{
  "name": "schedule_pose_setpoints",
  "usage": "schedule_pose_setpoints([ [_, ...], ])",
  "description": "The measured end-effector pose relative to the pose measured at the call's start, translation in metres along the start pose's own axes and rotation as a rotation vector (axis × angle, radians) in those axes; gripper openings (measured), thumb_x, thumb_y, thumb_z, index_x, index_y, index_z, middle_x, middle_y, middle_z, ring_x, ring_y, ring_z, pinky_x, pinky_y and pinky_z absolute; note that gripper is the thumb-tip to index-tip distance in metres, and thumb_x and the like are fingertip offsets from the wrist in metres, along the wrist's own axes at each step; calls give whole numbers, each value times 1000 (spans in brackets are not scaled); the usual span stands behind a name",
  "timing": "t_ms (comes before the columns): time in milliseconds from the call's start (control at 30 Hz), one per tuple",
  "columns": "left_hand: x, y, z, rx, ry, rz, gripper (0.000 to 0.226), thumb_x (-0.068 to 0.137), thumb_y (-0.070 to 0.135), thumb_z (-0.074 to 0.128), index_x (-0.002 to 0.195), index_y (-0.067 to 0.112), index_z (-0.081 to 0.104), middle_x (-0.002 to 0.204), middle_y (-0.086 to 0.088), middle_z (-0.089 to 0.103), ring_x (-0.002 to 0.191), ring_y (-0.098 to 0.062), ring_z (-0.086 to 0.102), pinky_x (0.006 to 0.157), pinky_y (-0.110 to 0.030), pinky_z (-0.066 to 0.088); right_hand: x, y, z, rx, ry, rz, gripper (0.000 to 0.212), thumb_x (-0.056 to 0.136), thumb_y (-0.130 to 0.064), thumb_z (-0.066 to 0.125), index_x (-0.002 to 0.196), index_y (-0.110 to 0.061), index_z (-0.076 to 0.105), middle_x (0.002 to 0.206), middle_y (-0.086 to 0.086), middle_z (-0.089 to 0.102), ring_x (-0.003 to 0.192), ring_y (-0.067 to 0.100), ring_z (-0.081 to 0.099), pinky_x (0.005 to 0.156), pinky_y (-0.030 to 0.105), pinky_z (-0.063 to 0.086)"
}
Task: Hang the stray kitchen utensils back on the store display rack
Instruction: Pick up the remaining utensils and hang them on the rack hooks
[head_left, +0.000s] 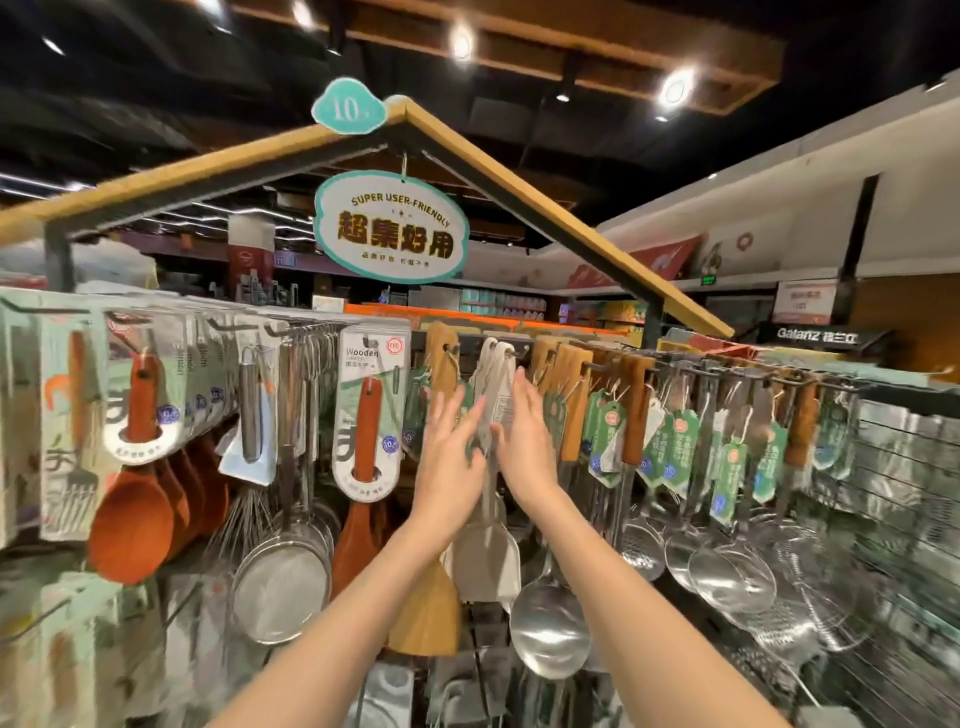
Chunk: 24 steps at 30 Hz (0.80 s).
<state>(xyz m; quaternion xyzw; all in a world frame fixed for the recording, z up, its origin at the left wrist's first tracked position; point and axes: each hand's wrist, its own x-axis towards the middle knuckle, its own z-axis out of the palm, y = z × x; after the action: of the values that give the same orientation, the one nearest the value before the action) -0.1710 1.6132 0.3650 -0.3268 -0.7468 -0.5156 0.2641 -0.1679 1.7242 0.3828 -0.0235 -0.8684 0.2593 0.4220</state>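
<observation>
1. We see the grey spatula (488, 556) hanging from the rack hook (511, 352), below the oval sign (390, 227).
2. Our left hand (451, 457) and right hand (524, 441) flank its tags (493, 384), each grip released, fingers straight, touching them.
3. Ladles (550, 629) hang just right of the spatula.

The display rack (675, 364) carries rows of hooks; left of its oval sign (390, 226) hang wooden spoons (135, 509) and strainers (283, 587), right of it ladles (717, 566).
</observation>
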Motion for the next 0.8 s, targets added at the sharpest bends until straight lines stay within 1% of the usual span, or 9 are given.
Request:
schedule_pose_setpoints([
  [233,6,-7,13,132,-31,31,66,90,0,46,146,27,25,158,5,9,142,-4,-11,116,-28,-9,15,3,5,53,-49,5,70,96,-5,45,151,-22,6,158,-4,10,136,22,34,102,37,38],
  [333,-2,-13,13,178,-33,51,64,89,-1,45,145,25,28,157,5,13,142,-5,-8,118,-31,-6,12,4,-1,55,-87,-21,70,96,-5,46,151,-18,5,159,-1,4,142,18,22,104,25,29],
  [400,-11,-15,14,161,-4,30,62,89,-4,44,144,22,33,155,4,19,145,-10,-1,119,-31,0,4,4,-12,79,-87,-47,66,95,-5,47,150,-14,12,158,0,10,143,13,19,103,16,18],
  [467,-25,-13,20,106,22,2,57,88,-5,45,140,19,41,149,3,31,143,-14,15,118,-27,10,-10,5,-26,147,-46,-89,52,95,-5,48,144,-12,32,146,4,34,129,5,36,100,9,23],
  [533,-41,-8,32,-8,-14,-52,52,88,-4,46,135,16,46,141,0,41,135,-14,32,113,-24,21,-30,12,-41,184,61,-139,35,93,-2,51,126,-10,51,121,4,49,100,-12,45,87,0,30],
  [600,-59,-6,46,-140,-103,-159,48,89,0,47,134,17,48,137,0,46,129,-14,41,111,-30,30,-51,28,-48,178,167,-112,24,91,-3,55,114,-10,54,107,-2,47,88,-12,44,81,4,34],
  [667,-76,-10,62,-180,-210,-265,48,90,3,49,136,17,45,138,0,48,126,-17,47,109,-37,36,-73,48,-47,166,183,1,26,89,-7,59,113,-10,50,106,-5,42,88,-2,44,84,19,40],
  [733,-93,-16,77,-220,-314,-363,53,90,1,49,140,15,39,144,-1,43,129,-23,45,110,-41,35,-93,70,-36,139,77,121,40,88,-8,62,124,-8,45,115,0,42,103,13,47,95,32,41],
  [800,-108,-23,90,-266,-380,-436,59,89,-4,48,143,10,32,149,-5,36,136,-20,37,114,-38,28,-109,90,-22,123,-107,218,57,89,-9,60,139,-6,34,135,7,38,124,20,41,107,31,34],
])
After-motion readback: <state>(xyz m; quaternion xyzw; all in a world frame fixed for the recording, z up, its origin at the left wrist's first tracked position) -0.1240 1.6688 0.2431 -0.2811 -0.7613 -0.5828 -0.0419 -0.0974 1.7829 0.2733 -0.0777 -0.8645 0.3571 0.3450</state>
